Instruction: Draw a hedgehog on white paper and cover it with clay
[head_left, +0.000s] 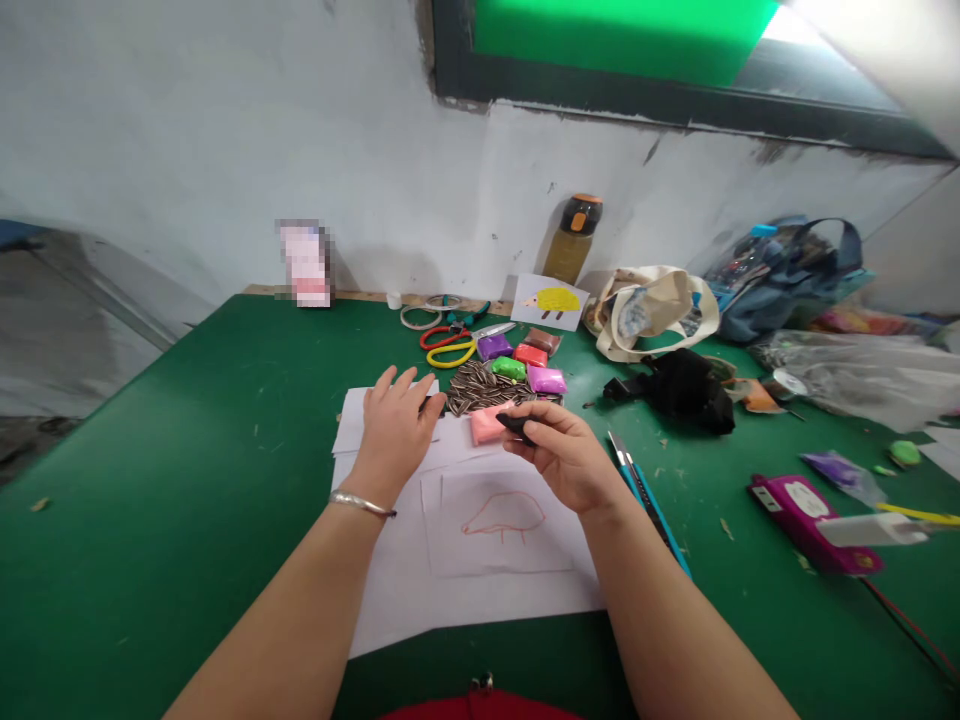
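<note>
A line drawing of a rounded, pointed-nosed animal (504, 512) is already set down on the white paper (390, 600) between and just below the hands. Nothing is laid on its outline, so the filling-in appears not to be started. A black lump (516, 428) is pinched in the fingertips of the right hand (559, 460), above the paper's far edge. The left hand (397, 435) is held well apart from it, fingers spread over the paper; a dark bit is seen by its thumb, but whether it is gripped cannot be told.

Just beyond the hands, a pink packet (486, 425), a heap of striped seeds (471, 388) and purple (495, 347), green (508, 368) and red (531, 355) packets are gathered. Yellow-handled scissors (451, 354) are placed behind the heap. A card with a yellow animal (551, 301) is propped farther off. Beside the right forearm, a blue cutter (637, 485) is left lying on the counter (225, 480), where it could be knocked. The near seeds are partly blocked by the pink packet.
</note>
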